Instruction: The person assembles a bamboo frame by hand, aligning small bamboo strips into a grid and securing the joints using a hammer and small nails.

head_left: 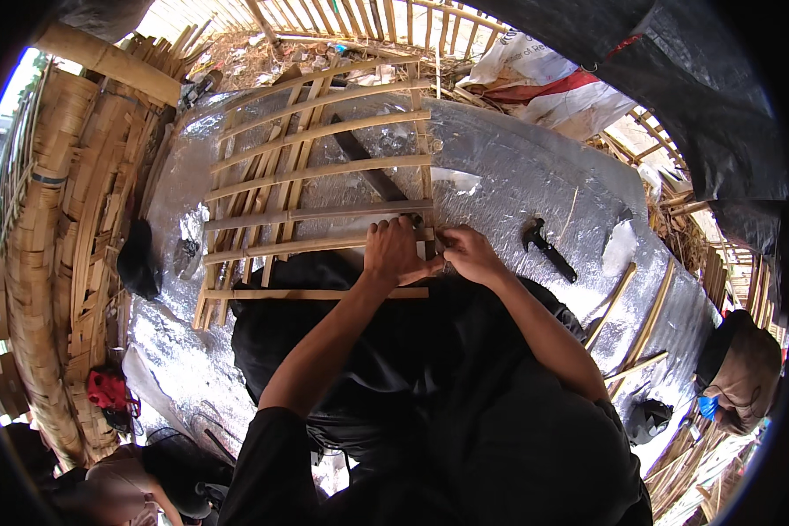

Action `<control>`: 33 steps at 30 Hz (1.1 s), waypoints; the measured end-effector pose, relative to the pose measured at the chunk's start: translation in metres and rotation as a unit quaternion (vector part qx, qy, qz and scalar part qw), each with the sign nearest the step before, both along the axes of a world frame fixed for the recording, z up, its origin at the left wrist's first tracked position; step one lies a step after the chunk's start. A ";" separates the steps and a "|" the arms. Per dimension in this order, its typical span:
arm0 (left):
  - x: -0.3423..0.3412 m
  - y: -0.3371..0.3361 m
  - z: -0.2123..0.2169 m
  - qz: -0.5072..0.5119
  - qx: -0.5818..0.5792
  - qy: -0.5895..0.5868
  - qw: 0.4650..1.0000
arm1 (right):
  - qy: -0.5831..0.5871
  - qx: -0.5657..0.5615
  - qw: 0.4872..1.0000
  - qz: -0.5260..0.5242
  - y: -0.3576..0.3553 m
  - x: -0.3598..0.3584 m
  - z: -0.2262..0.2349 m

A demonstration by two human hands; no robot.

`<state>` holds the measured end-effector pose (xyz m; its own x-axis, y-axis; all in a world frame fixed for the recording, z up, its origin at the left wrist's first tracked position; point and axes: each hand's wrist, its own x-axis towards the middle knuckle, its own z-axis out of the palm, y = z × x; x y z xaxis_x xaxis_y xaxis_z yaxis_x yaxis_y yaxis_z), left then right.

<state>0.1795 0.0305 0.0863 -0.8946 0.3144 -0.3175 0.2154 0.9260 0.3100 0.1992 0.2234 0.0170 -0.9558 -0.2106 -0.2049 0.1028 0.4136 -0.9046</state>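
Observation:
A lattice of pale bamboo slats (320,172) lies in front of me, its near end over my dark-clothed lap. My left hand (393,252) is closed over the right end of one of the near crosswise slats. Right beside it, my right hand (470,254) pinches at the frame's right edge; its fingers hide what they hold. A long dark flat piece (370,162), perhaps a blade, shows beneath the slats. To the right of my right hand, a hammer with a black handle (552,254) rests on the silvery sheet (508,167).
Tall rolls of woven bamboo (44,175) stand at the left. Loose bamboo sticks (644,316) lie on the right. A black cap-like item (138,260) and a red item (110,388) are at left. Another person (123,486) sits at the lower left. Dark tarpaulin (710,96) hangs at upper right.

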 end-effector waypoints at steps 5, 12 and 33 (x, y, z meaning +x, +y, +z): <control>0.000 -0.004 0.006 -0.002 -0.008 -0.018 1.000 | 0.065 0.095 0.993 0.029 -0.005 -0.002 0.027; 0.004 -0.005 0.002 0.004 -0.004 -0.001 1.000 | 0.120 0.150 0.979 0.072 -0.008 -0.009 0.041; 0.011 -0.011 -0.007 0.005 0.025 0.030 0.999 | 0.012 0.014 1.000 -0.014 -0.021 -0.009 0.031</control>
